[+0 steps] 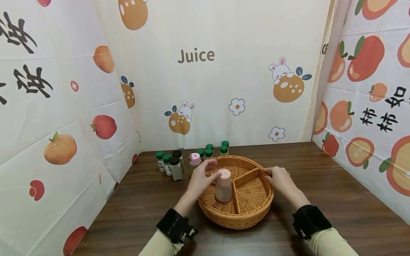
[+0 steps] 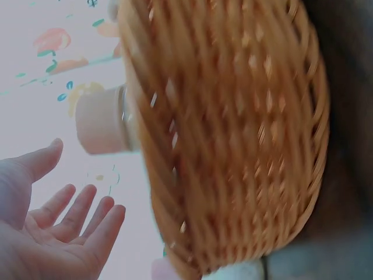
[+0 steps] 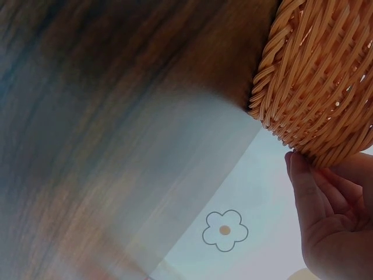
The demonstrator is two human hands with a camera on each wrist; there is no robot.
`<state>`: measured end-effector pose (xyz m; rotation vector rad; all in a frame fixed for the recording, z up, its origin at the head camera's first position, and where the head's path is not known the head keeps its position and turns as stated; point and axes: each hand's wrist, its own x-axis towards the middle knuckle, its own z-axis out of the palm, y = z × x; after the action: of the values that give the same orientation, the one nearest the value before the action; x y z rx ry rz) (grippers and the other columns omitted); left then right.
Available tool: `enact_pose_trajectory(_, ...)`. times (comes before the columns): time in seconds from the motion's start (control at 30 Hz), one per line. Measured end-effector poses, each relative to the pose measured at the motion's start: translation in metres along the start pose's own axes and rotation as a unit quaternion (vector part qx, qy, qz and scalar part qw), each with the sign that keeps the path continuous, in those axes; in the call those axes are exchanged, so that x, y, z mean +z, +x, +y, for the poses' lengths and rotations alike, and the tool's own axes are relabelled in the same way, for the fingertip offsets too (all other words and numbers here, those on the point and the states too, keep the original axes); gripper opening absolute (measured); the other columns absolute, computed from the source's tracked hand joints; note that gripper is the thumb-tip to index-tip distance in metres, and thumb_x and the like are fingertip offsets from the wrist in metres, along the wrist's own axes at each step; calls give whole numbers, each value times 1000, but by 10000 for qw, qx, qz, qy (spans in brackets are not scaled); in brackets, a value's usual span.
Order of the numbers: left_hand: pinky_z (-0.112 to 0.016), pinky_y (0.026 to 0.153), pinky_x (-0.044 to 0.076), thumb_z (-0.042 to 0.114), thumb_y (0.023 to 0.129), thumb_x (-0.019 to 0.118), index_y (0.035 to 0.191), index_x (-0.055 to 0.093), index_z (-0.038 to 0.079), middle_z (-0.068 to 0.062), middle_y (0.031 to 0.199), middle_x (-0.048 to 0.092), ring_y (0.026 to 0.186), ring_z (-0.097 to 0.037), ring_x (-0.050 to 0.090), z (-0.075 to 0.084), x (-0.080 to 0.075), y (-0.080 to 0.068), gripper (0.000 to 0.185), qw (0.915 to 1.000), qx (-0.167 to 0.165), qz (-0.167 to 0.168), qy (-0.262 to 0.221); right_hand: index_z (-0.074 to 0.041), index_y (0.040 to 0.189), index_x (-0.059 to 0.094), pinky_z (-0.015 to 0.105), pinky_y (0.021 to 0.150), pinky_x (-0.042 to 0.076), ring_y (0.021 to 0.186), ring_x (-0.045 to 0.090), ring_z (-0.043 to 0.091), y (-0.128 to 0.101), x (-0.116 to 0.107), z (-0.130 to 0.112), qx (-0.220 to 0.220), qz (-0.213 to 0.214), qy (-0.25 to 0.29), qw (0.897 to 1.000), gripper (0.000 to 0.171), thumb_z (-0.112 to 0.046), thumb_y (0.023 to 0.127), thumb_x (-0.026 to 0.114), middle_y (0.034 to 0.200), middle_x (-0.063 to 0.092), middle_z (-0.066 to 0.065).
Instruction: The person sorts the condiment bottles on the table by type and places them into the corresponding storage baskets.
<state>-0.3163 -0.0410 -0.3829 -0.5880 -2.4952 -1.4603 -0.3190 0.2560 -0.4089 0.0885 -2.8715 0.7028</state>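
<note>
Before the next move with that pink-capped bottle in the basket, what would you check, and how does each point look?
1. Pink-capped bottle upright in the basket's left compartment: ok.
2. Left hand free of the bottle: ok; in the left wrist view its fingers are spread and hold nothing.
3. Right hand steadying the basket: ok; its fingers sit on the right rim.
4. Basket flat on the table: ok in the head view.
5. Other bottles standing behind the basket, apart from the hands: ok.
6. Whether the bottle's cap is tight: cannot tell.
</note>
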Motion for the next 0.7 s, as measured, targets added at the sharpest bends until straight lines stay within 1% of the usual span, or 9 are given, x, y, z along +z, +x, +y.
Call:
enact_pose_trajectory(0.1, -50, 101, 53, 20, 92, 73, 130, 60, 7, -14, 130, 65, 124, -34, 61, -1, -9, 8, 43, 9999, -27, 132, -13, 5, 126, 65, 27, 53, 39, 66, 53, 19, -1, -1, 0, 10, -7, 23, 10000, 32, -3, 95, 63, 114, 70, 27)
enact_pose_trajectory(0.23, -49, 104, 51, 19, 92, 72, 130, 60, 6, -15, 130, 65, 125, -33, 61, -5, -22, 19, 42, 9994, -72, 310, 114, 5, 127, 64, 27, 52, 38, 60, 49, 17, -2, -2, 0, -14, -34, 72, 10000, 33, -3, 95, 62, 113, 70, 27)
enact_pose_trajectory(0.33, -47, 103, 51, 19, 92, 72, 130, 60, 6, -16, 131, 65, 124, -33, 61, -12, -29, 29, 42, 9978, -198, 533, 341, 5, 127, 65, 27, 52, 37, 60, 49, 17, -2, -3, 0, -45, -15, 60, 10000, 33, -3, 95, 62, 113, 70, 27)
enact_pose_trajectory(0.37, -47, 103, 52, 19, 92, 72, 130, 60, 6, -16, 132, 65, 125, -33, 61, -15, -32, 31, 42, 9968, -288, 621, 400, 5, 127, 65, 27, 52, 37, 61, 49, 17, -2, -3, 0, -41, -7, 51, 10000, 33, -3, 95, 62, 113, 70, 27)
enact_pose_trajectory(0.5, -48, 96, 55, 21, 92, 73, 132, 60, 8, -18, 131, 65, 119, -34, 63, -29, -39, 39, 44, 9925, -591, 865, 632, 4, 127, 65, 27, 52, 39, 60, 50, 16, -2, -3, 1, -33, 6, 72, 10000, 33, -3, 95, 62, 111, 70, 27)
enact_pose_trajectory(0.6, -47, 89, 55, 21, 92, 72, 134, 59, 7, -19, 124, 66, 110, -34, 64, -40, -42, 40, 46, 9899, -786, 974, 666, 5, 127, 65, 27, 52, 40, 61, 51, 16, -2, -2, 0, -29, -24, 107, 9999, 32, -3, 95, 61, 111, 70, 27)
enact_pose_trajectory(0.7, -47, 87, 53, 20, 92, 73, 136, 57, 5, -19, 120, 66, 107, -34, 62, -48, -42, 42, 49, 9883, -901, 1048, 648, 4, 127, 65, 27, 53, 40, 62, 51, 16, -2, -2, 0, -14, -36, 114, 9999, 32, -3, 96, 61, 112, 70, 27)
